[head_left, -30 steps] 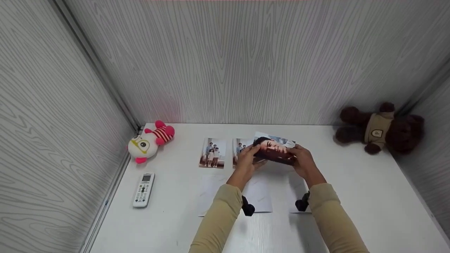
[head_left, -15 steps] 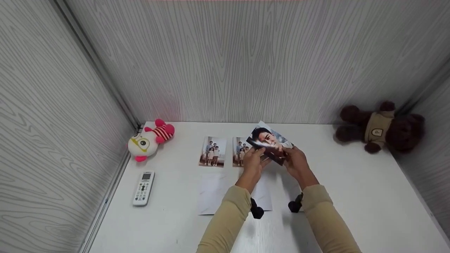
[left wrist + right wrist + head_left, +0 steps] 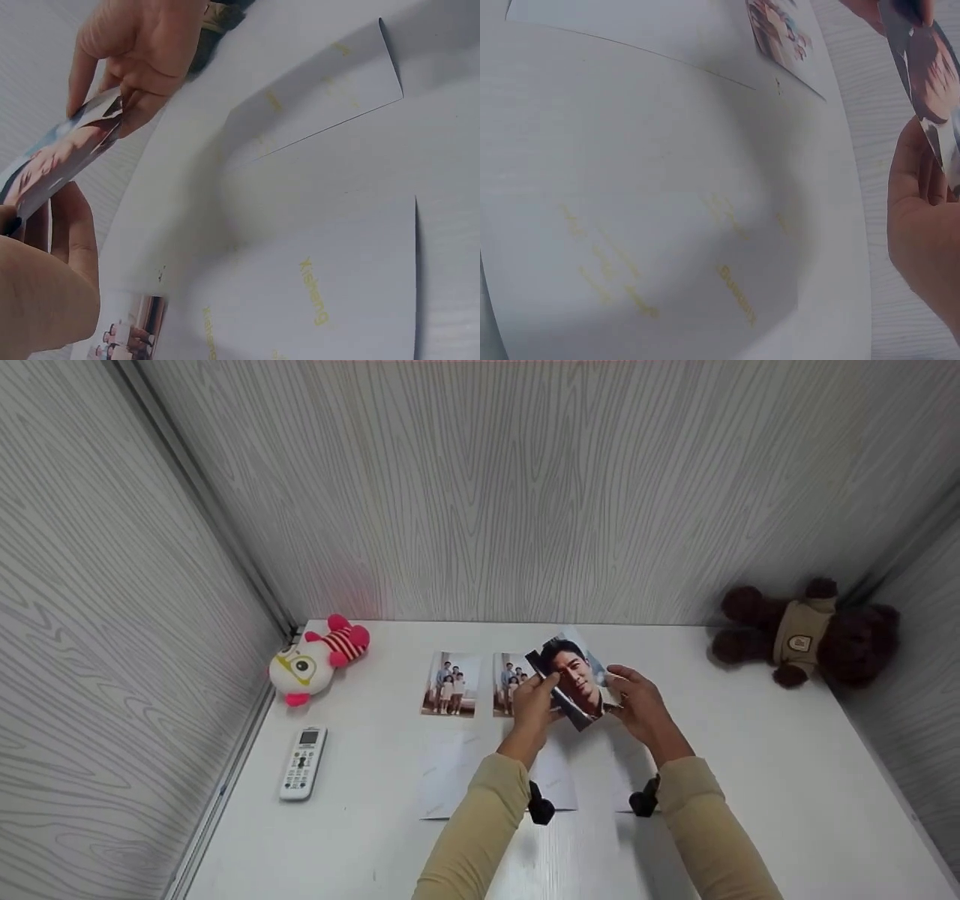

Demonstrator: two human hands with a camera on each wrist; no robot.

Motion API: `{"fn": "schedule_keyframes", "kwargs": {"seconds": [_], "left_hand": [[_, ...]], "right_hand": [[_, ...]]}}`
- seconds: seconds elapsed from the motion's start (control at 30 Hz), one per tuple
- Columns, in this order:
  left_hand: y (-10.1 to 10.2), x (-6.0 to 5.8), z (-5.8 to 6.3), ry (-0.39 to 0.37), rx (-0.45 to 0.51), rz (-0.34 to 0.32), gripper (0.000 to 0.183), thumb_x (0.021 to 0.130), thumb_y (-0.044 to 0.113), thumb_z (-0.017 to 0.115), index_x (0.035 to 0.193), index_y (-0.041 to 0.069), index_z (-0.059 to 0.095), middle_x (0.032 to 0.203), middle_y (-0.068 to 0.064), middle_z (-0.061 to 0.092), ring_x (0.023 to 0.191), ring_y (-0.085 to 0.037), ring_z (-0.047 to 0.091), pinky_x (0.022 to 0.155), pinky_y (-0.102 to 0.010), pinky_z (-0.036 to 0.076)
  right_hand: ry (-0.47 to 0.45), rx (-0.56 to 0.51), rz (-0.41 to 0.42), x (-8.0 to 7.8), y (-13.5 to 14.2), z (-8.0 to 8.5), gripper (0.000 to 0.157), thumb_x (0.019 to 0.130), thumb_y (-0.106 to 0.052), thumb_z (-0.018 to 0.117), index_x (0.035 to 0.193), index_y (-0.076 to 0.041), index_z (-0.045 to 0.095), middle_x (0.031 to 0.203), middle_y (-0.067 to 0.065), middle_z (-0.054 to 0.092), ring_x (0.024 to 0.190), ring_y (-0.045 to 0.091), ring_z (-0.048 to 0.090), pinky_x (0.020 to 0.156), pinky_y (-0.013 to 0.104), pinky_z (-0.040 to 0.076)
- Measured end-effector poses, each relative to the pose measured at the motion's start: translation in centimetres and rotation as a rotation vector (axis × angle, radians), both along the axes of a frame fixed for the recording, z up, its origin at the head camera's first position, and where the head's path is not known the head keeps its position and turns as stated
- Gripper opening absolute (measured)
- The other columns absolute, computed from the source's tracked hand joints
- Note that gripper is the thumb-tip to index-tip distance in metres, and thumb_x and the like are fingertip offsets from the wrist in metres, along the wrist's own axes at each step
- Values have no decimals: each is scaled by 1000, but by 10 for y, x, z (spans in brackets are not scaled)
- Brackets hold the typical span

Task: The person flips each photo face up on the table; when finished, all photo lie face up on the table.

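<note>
Glossy rectangular portrait photo print [image 3: 579, 679] held above the white surface [image 3: 757, 780], just right of frame center, between 2 hands. Long axis slants upper left to lower right. Left hand [image 3: 533, 706] pinches left edge, thumb on front; right hand [image 3: 639, 701] curls fingers at right edge. Left hand is nearer the flat, colored family photo print [image 3: 504, 682] left of center.

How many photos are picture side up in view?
3: a left family photo and a right family photo side by side on the table, plus a portrait gripped between left hand and right hand. Others may be hidden under the portrait.
</note>
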State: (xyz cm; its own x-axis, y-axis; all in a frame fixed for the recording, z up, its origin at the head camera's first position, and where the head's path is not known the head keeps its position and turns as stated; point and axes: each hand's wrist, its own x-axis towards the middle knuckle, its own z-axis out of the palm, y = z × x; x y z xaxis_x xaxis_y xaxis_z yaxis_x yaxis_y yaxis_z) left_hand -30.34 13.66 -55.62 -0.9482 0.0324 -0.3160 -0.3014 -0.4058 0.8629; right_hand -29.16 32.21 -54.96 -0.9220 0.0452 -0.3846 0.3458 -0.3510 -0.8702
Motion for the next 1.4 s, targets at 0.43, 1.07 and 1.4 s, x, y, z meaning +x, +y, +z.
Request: {"fn": "schedule_keyframes", "kwargs": {"seconds": [0.43,1.07,1.4], "left_hand": [[1,-6,4,-1,-144,-139,34,96,27,68,125,8,69,108,-11,73,88,-18,70,73,-34,61],[19,15,-15,-67,-150,-171,53,96,11,62,146,-4,50,147,-22,54,130,-35,59,104,-45,53],[23,10,-19,-97,-196,-167,51,96,8,63,144,-4,53,138,-22,62,118,-31,68,93,-39,59]], "right_hand": [[-21,220,122,6,6,-9,39,104,-16,57,139,-3,50,98,-3,64,85,11,63,74,27,56],[-74,376,-20,2,18,-11,51,105,-17,53,152,-3,42,97,-3,57,77,9,51,72,24,55],[-74,373,25,1,5,-18,57,107,-16,49,159,-2,29,142,18,50,88,5,61,80,20,56]]}}
